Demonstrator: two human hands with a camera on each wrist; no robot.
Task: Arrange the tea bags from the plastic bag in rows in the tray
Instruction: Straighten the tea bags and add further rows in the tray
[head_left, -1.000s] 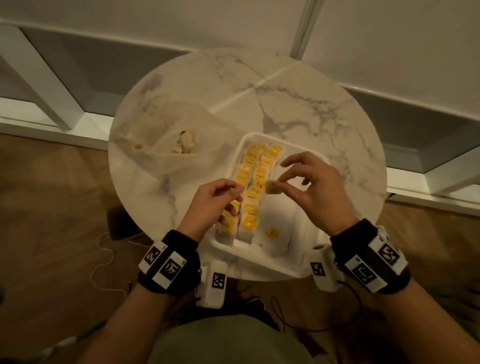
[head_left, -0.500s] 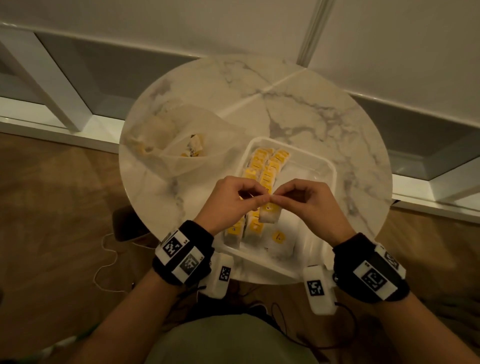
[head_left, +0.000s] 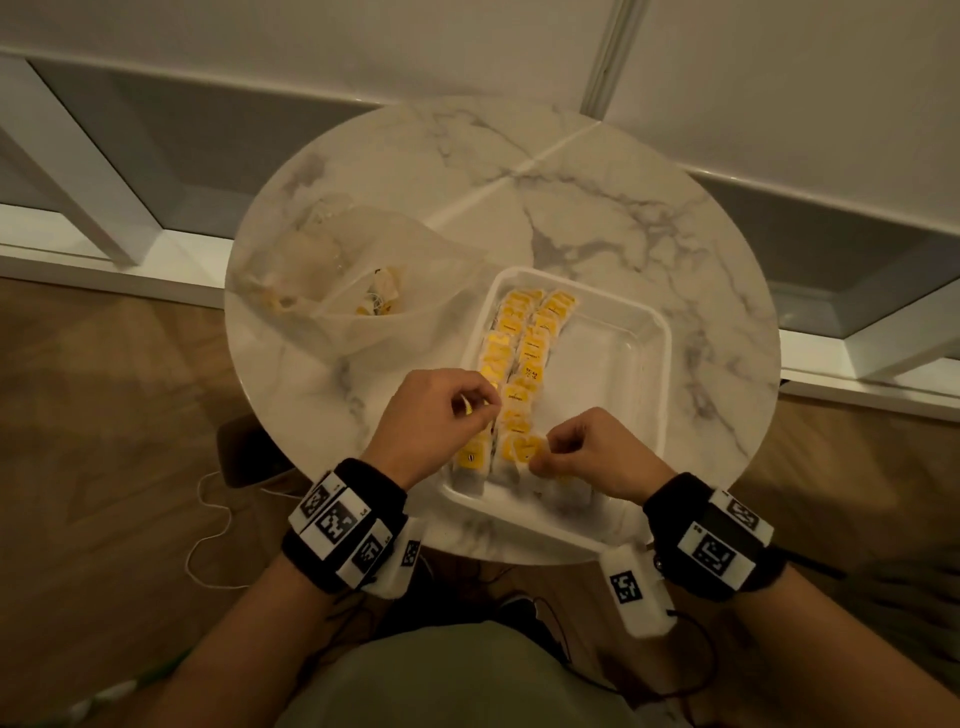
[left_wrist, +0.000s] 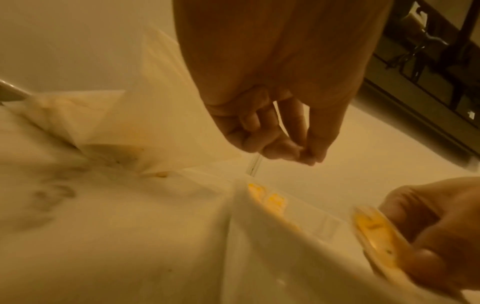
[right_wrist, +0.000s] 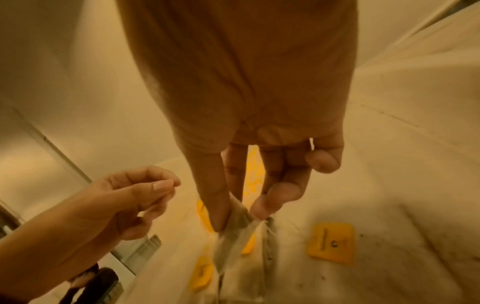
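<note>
The right hand (head_left: 597, 453) pinches a tea bag (right_wrist: 235, 232) between thumb and fingers, low over the near end of the white tray (head_left: 652, 364). The left hand (head_left: 441, 415) has its fingers curled, thumb against fingertip; whether it holds something, I cannot tell. Two rows of yellow-tagged tea bags (head_left: 524, 353) fill the tray's left side. The plastic bag (head_left: 363, 291) lies on the bench (head_left: 597, 208), left of the tray.
</note>
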